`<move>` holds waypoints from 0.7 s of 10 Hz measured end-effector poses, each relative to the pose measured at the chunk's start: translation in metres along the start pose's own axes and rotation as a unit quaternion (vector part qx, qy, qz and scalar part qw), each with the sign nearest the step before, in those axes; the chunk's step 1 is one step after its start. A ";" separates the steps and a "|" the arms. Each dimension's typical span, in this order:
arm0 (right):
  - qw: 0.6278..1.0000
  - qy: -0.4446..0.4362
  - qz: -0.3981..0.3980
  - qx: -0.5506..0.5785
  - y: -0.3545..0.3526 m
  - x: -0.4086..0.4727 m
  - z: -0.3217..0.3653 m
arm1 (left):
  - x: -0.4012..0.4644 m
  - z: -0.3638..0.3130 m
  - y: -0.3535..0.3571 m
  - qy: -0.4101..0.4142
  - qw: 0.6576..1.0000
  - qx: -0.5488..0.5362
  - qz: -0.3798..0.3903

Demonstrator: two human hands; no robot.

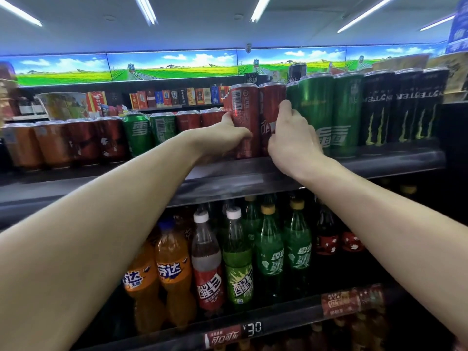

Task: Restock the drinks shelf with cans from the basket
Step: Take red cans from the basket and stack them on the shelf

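Two bare arms reach up to a drinks shelf (253,173) in a shop. The left hand (229,134) grips a tall red can (243,117) low on its side, fingers curled round it. The right hand (291,138) wraps the neighbouring red can (269,110), beside tall green cans (316,110). Both red cans stand upright at the shelf's front edge. The cans look rigid, smooth, probably slippery and fairly heavy if full; mid-body is the safest hold. No basket is in view.
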State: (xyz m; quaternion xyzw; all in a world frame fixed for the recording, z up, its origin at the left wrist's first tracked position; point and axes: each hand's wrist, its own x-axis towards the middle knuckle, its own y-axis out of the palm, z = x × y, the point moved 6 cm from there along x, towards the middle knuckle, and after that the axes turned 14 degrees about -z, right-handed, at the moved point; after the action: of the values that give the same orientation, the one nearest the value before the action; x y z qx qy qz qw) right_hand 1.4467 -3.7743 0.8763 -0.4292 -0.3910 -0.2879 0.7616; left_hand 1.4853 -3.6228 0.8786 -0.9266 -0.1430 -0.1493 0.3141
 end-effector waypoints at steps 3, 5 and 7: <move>0.999 -0.023 -0.011 0.045 -0.004 -0.007 0.009 | 0.003 -0.005 0.017 -0.046 0.997 -0.065 -0.009; 0.997 -0.032 0.031 0.068 0.004 -0.011 0.020 | -0.007 -0.002 0.021 -0.108 0.978 -0.174 0.041; 0.989 -0.095 0.029 0.110 0.003 -0.017 0.034 | -0.022 -0.006 0.017 -0.204 0.909 -0.353 0.090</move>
State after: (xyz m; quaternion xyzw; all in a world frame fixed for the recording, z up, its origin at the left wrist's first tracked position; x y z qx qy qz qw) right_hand 1.4286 -3.7413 0.8720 -0.3794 -0.4780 -0.1785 0.7718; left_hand 1.4697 -3.6428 0.8660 -0.9962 -0.0581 0.0315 -0.0576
